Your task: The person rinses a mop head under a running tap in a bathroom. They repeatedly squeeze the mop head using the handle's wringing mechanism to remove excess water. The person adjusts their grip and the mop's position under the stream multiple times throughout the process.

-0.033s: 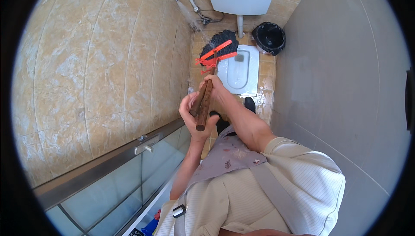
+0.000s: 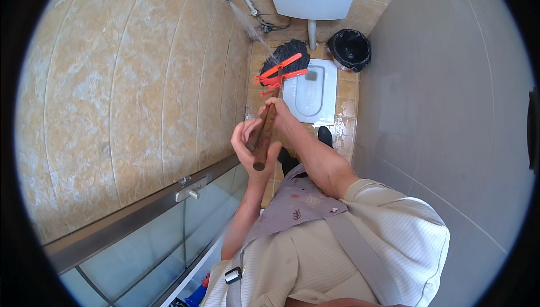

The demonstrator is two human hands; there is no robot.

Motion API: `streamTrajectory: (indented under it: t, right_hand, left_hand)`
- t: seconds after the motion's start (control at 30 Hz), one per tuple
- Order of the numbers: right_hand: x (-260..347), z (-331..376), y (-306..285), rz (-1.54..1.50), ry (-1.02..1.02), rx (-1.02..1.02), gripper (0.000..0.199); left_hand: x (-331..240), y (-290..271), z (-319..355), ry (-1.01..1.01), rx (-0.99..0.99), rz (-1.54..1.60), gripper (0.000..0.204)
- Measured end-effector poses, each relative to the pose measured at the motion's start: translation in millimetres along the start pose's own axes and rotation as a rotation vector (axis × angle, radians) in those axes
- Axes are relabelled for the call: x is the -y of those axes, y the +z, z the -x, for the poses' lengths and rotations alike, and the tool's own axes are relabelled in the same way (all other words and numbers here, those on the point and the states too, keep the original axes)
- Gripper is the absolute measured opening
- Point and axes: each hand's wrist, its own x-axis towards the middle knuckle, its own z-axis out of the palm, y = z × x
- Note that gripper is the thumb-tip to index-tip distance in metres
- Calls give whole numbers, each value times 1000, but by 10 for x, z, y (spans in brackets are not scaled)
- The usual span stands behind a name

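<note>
Both hands grip the brown mop stick (image 2: pixel 263 135), frame center: left hand (image 2: pixel 250 149) low, right hand (image 2: pixel 278 114) above; mop head (image 2: pixel 284 62) w/ red clamp up top.

— Where does the single view sit?

— On the person's head, looking steeply down past the chest, through a wide fisheye lens inside a round black border.

— Which way does it face?

— Forward and down, toward the white ceramic squat toilet pan (image 2: pixel 310 94) set in the floor, well below and far off. The beige marbled tile wall (image 2: pixel 124 110) bends along the left, the plain grey partition wall (image 2: pixel 450 110) along the right.

— And what lies nearest?

— The forearms, rising from the lower edge.
</note>
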Motion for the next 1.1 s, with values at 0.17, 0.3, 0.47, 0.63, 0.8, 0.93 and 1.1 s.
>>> streamTrajectory:
  t: [0.17, 0.3, 0.47, 0.63, 0.8, 0.93, 1.1]
  right_hand:
    - [0, -68, 216, -273, 67, 169, 16]
    - [-146, 361, 833, -192, -79, 46, 30]
    - [-81, 412, 874, -317, -95, -48, 41]
    - [-117, 342, 706, -390, -102, -80, 33]
    - [-139, 282, 808, -392, -87, -88, 23]
    - [-193, 527, 1217, -270, -182, 15, 12]
    - [-322, 770, 1669, -263, -115, 75, 10]
  left_hand:
    - [-534, 1, -594, 102, 0, -76, 16]
    - [-784, -217, -920, 142, -44, 74, 17]
    - [-1226, -428, -1083, 225, -10, 169, 19]
    - [-1408, -450, -1050, 222, 45, 154, 23]
    - [-1563, -494, -1073, 219, 60, 145, 22]
    - [-1731, -694, -1088, 270, 48, 147, 21]
    - [-2057, -1003, -1009, 354, 38, 112, 27]
